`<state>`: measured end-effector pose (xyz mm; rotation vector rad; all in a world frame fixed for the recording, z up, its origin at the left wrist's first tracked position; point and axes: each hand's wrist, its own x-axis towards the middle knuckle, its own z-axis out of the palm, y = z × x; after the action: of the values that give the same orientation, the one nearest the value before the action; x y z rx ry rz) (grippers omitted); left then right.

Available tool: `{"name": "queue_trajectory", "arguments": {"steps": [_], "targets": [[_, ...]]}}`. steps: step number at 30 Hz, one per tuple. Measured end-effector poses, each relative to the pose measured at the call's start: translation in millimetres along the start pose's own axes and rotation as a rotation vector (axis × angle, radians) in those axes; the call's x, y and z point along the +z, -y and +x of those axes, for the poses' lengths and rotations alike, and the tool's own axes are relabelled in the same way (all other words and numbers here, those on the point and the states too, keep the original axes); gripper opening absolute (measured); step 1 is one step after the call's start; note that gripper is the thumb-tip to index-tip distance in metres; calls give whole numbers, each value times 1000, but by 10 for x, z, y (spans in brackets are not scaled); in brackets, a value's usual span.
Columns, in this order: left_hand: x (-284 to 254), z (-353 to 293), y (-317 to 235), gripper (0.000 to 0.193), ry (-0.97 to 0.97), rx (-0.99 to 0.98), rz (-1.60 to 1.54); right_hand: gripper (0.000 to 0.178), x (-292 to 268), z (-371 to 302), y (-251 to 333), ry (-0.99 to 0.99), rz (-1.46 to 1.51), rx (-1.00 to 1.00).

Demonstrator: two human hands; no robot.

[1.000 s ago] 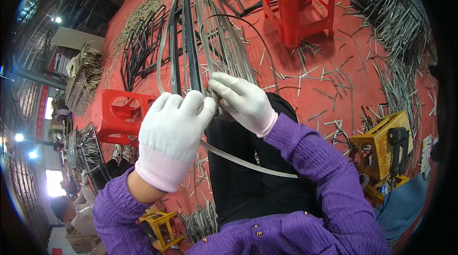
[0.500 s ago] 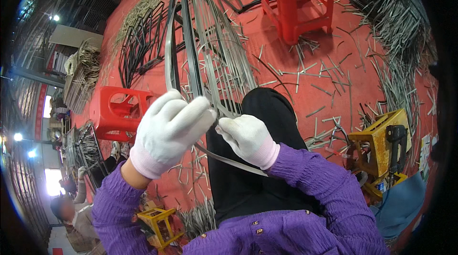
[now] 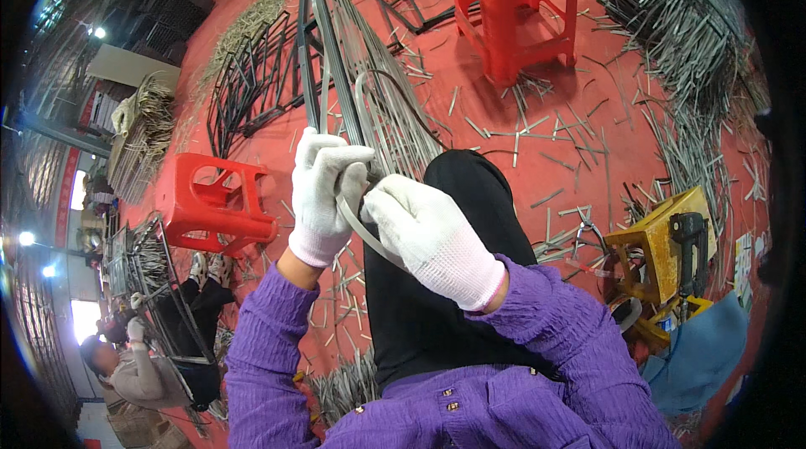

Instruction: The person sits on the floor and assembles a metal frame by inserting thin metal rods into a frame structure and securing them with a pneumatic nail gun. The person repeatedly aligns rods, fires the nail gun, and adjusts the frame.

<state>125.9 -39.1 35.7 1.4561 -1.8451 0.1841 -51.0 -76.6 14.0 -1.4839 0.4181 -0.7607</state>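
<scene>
Two white-gloved hands work close together just left of the centre, at the near end of a long dark frame (image 3: 338, 71) strung with narrow grey bands; the frame points away toward 11 o'clock, its near end mostly hidden by the gloves; the left hand (image 3: 323, 197) is closed with bent fingers, pinching a flat pale strip (image 3: 361, 232) that bows out below it toward 5 o'clock and slips from sight under the right hand (image 3: 441, 243); the right hand is curled, knuckles up, just beside the left hand, its fingertips tucked out of view, so whether it grips anything cannot be told; the wearer's black trousers (image 3: 428, 315) lie beneath, cut across by purple sleeves (image 3: 546, 302); at 1 o'clock stands a red stool (image 3: 512, 50), cropped at the top edge, and at 9 o'clock a second red stool (image 3: 180, 201); scattered offcuts litter the red floor (image 3: 537, 147), with a heap of grey strips (image 3: 680, 29) at 2 o'clock; between 3 and 4 o'clock a yellow stool (image 3: 672, 214) sits partly behind a black tool (image 3: 690, 239); at 8 o'clock another person (image 3: 143, 378) is small and hard to make out.
</scene>
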Motion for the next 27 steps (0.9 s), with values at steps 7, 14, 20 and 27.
{"name": "queue_trajectory", "arguments": {"steps": [7, 14, 20, 27], "targets": [[208, -280, -1, 49, -426, -13, 80, 11, -83, -129, -385, -150, -510, -114], [673, -712, -413, 37, -517, -835, -585, 8, -83, -44, -912, -158, -508, -178], [850, -583, -454, 61, -646, -769, -270, 9, -82, -105, -830, -171, -463, -190], [879, -516, -431, 24, -342, -466, 67, 23, -241, -228, -709, -102, -512, -213]]}}
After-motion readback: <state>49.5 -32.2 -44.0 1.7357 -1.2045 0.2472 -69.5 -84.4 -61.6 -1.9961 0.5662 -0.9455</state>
